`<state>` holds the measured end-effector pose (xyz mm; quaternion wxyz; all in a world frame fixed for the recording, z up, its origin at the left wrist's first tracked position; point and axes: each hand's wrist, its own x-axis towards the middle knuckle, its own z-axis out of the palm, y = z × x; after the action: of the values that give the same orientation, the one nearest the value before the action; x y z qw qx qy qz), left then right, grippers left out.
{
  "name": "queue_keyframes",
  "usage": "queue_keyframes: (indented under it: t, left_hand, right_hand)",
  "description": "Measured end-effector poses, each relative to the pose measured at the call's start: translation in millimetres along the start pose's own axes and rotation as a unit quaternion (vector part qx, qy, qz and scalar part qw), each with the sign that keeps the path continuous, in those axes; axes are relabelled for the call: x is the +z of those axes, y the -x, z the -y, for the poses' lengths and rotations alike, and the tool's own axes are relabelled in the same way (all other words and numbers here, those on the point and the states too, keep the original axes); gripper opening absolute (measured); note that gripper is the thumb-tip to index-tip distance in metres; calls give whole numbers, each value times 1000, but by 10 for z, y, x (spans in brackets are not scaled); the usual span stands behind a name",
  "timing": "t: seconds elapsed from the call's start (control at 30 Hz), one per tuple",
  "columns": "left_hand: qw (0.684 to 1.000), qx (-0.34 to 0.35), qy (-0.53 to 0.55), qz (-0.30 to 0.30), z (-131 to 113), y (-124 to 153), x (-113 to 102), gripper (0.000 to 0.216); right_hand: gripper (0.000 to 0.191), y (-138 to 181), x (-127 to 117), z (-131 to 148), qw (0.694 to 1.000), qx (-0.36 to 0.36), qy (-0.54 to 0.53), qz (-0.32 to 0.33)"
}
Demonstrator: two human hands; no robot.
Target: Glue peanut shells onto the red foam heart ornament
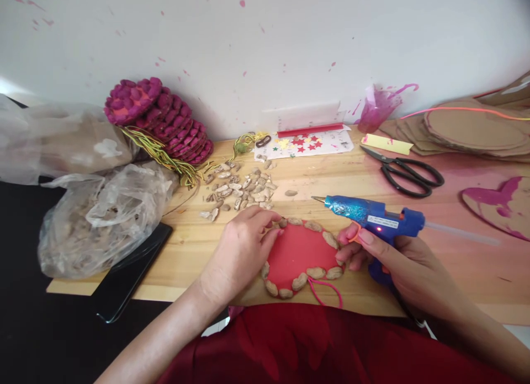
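Note:
A red round disc [298,252] lies on the wooden table [194,246] in front of me, with peanut shells stuck along its rim and a pink cord at its lower edge. My left hand [240,251] rests on the disc's left edge, fingers curled together and pressing a shell at the top left rim. My right hand [397,262] grips a blue glue gun [372,214] to the right of the disc, its nozzle pointing left above the disc's top edge. A finger lies on the orange trigger.
Loose peanut shells [240,188] lie behind the disc. Stacked magenta shell discs [161,116], plastic bags [95,218] and a black phone [132,271] are on the left. Black scissors [408,171], a star sticker sheet [306,144] and cardboard cutouts [467,130] are at the back right.

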<state>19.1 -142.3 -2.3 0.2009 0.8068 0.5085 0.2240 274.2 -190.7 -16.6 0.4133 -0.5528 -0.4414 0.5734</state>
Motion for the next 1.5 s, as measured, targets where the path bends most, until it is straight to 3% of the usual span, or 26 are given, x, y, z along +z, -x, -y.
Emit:
queue_keyframes:
  t: [0.57, 0.83, 1.0, 1.13, 1.33, 1.5]
  left_hand:
    - [997, 6, -67, 31, -80, -108, 62, 18]
    - [1000, -11, 7, -28, 40, -58, 3, 18]
    - [999, -10, -10, -52, 63, -51, -94, 22]
    - [998, 16, 21, -52, 23, -66, -40, 23]
    - [1000, -1, 8, -8, -53, -79, 67, 17]
    - [1000, -1, 0, -26, 34, -110, -36, 13]
  right_hand:
    - [32, 12, 2, 2, 1000, 2, 24, 6]
    - [32, -9, 8, -25, 1000, -6, 16, 4]
    - [31, -6, -3, -20, 1000, -8, 20, 4]
    - [32, 8, -4, -11, 1000, -7, 20, 3]
    - [31, 0, 6, -6, 1000, -11, 21, 2]
    - [28, -2, 9, -12, 1000, -18, 19, 5]
